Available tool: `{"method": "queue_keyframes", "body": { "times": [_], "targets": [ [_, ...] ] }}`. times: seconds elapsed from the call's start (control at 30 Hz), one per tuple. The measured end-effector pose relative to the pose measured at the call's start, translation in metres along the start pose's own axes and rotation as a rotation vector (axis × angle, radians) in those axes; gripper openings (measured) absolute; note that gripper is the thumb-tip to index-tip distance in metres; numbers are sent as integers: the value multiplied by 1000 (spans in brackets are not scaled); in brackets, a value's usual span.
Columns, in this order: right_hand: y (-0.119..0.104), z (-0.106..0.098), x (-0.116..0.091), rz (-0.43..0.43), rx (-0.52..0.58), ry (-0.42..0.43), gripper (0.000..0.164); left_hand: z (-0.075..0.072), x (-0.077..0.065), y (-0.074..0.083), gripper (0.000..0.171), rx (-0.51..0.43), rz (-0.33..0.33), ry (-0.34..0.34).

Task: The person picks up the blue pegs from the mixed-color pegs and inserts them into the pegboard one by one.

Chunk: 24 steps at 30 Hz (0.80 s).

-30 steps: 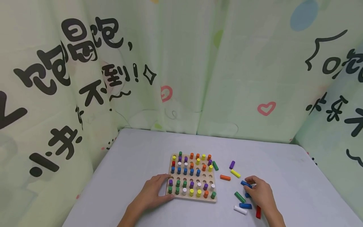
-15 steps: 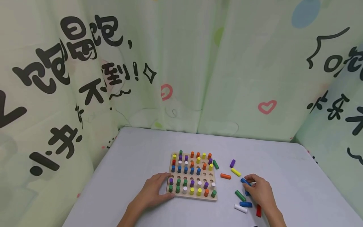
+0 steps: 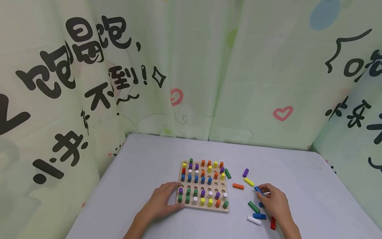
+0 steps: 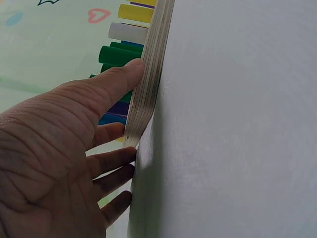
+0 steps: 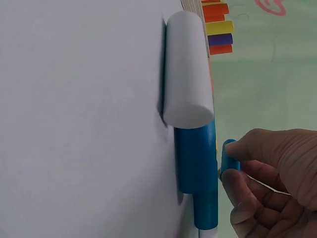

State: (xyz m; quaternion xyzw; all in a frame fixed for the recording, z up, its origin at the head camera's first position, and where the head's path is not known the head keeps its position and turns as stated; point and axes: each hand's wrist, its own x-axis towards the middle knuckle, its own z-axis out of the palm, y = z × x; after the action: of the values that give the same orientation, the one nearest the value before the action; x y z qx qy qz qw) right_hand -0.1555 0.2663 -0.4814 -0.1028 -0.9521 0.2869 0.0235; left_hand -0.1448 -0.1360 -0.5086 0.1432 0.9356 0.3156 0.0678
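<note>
My left hand [image 3: 162,200] rests at the near left corner of a wooden pegboard [image 3: 206,208]. In the left wrist view, the thumb of that hand [image 4: 64,129] presses the board's layered edge [image 4: 151,64], and the other fingers spread loosely beside it. Coloured pegs stand in rows on the board, with several holes bare. To the right of the board, my right hand [image 3: 275,202] pinches a blue peg [image 3: 258,190] between thumb and fingers. The right wrist view shows this blue peg [image 5: 230,157] tilted in the right hand [image 5: 277,173].
Loose pegs lie right of the board: green [image 3: 253,207], blue [image 3: 259,216], white [image 3: 254,220], red [image 3: 273,223], orange [image 3: 238,186], yellow [image 3: 249,182], purple [image 3: 245,172], and another green peg [image 3: 228,173] by the board's right edge. A printed curtain [image 3: 191,126] surrounds the table.
The blue peg in my right hand has tipped to a steeper slant. My left hand stays at the board, and the head view has shifted slightly.
</note>
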Motion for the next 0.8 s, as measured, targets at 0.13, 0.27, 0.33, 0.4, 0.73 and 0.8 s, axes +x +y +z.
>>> {"method": "queue_keyframes", "body": {
  "times": [0.13,0.27,0.33,0.4,0.73,0.8],
  "targets": [
    [-2,-1,-2,-23,2,14,31,1,0,0,79,-1,3,-1],
    [-7,-2,-4,-55,10,26,30,1,1,-1,79,9,9,7],
    [-9,-2,-5,-62,20,29,30,1,1,-1,79,10,8,6],
    [-11,-2,-6,-64,32,30,29,1,0,-1,78,9,8,5],
    [-20,2,-10,-63,64,25,31,0,0,-2,77,-2,15,2],
    [-23,2,-10,-65,71,28,31,0,0,-1,77,-3,6,-3]
  ]
}}
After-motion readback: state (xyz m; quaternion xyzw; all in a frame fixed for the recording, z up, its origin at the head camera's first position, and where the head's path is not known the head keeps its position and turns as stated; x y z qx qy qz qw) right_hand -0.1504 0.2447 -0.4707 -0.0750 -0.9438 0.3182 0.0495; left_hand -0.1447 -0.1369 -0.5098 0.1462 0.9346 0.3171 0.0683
